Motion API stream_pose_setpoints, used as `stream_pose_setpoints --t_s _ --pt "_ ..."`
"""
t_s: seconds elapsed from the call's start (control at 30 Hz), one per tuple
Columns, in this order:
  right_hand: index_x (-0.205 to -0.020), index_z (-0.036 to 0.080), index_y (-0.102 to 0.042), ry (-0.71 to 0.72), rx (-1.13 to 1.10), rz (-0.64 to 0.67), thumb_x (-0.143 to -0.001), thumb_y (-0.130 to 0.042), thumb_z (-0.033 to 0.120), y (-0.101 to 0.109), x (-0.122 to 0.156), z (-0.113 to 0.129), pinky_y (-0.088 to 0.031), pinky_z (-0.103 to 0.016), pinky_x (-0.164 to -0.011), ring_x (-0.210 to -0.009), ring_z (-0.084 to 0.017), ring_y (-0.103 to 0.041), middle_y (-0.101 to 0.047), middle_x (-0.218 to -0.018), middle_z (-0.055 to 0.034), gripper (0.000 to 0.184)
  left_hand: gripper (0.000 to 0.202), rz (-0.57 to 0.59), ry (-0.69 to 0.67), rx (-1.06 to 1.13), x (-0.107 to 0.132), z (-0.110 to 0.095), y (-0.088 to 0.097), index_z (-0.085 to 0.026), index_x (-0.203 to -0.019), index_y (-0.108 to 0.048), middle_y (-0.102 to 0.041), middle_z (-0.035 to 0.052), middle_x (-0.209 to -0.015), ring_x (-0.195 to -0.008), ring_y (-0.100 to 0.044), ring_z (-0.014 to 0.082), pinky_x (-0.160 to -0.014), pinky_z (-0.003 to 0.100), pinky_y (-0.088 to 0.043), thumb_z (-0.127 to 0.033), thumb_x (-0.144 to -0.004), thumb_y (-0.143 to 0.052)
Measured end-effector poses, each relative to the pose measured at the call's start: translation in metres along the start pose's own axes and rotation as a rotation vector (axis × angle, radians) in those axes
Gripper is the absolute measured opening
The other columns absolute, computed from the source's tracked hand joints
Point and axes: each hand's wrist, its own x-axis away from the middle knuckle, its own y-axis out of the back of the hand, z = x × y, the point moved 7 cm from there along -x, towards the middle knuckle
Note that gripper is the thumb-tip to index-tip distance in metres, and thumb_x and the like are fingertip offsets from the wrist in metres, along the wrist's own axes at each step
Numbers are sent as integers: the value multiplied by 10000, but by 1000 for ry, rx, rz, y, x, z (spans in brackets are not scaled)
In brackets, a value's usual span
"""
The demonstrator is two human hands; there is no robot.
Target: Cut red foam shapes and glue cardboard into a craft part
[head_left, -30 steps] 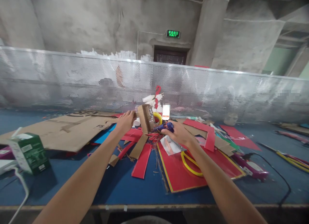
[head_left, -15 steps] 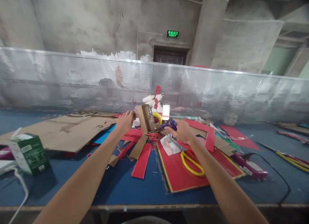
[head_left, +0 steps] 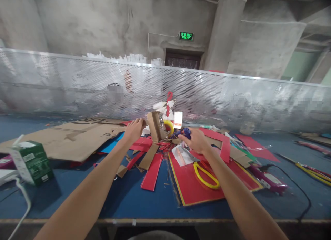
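Note:
My left hand (head_left: 136,129) is closed on the left side of a small brown cardboard box (head_left: 154,129), which is held tilted with its open side facing right. My right hand (head_left: 198,140) is wrapped round the handle of a blue glue gun (head_left: 183,132). The gun's nozzle points left at the lower right edge of the box; whether it touches is too small to tell. Just behind the two stands a yellow tape roll (head_left: 169,127). Below my right hand lie yellow-handled scissors (head_left: 206,176) on a red board (head_left: 191,193).
Cardboard strips and red strips (head_left: 152,174) lie in front of the box. At left are a large cardboard sheet (head_left: 69,140) and a green box (head_left: 33,162). A lit phone (head_left: 178,120) stands before the perforated metal screen (head_left: 139,81). A purple box (head_left: 269,179) with a black cable is at right.
Both hands keep their grips. The glue gun has shifted very slightly right and up; the box stays nearly where it was.

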Motion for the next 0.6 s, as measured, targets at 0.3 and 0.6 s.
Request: stream_pose_setpoints --t_s 0.3,0.6 --pt "-809 197 -585 -5 -15 14 -950 -521 619 -2 1 2 -326 -286 -637 -705 -211 -594 -678 -761 -61 450 264 -31 -14 -5 -2 3 -2 -168 -1248 -517 -631 147 -1233 -1170 -617 299 -887 385 -473 -286 -1025 -441" --pt "-848 194 -584 -14 -42 9 -950 -532 588 -5 -1 -4 -345 -289 -644 -724 -216 -595 -694 -825 -78 410 258 -20 13 -14 1 1 3 -171 -1232 -527 -635 152 -1237 -1178 -614 311 -890 403 -478 -287 -1026 -426"
